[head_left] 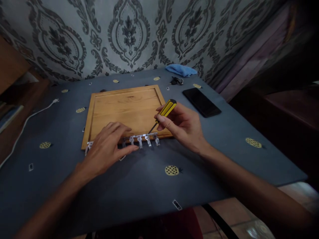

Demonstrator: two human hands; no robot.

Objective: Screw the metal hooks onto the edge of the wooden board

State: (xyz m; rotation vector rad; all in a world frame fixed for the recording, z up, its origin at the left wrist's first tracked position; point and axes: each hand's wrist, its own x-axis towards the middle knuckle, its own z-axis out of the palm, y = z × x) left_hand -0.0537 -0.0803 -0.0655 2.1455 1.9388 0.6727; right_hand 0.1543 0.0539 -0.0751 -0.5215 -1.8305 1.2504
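A wooden panel (124,109) with a raised frame lies flat on the table. Along its near edge runs a metal rail with several hooks (140,141) hanging over the side. My right hand (186,127) grips a screwdriver (167,109) by its yellow and black handle, fingers pinched round it. The shaft slants down to the left, its tip at the rail near the right-hand hooks; whether it sits in a screw is too small to tell. My left hand (107,147) lies over the rail's left part and the panel edge, thumb and fingers apart, hiding some hooks.
On the right lies a black phone (201,102), with keys (176,80) and a blue cloth (181,70) farther back. A white cable (30,118) runs along the left side of the blue tablecloth (206,166). Patterned wallpaper (99,33) rises behind the table.
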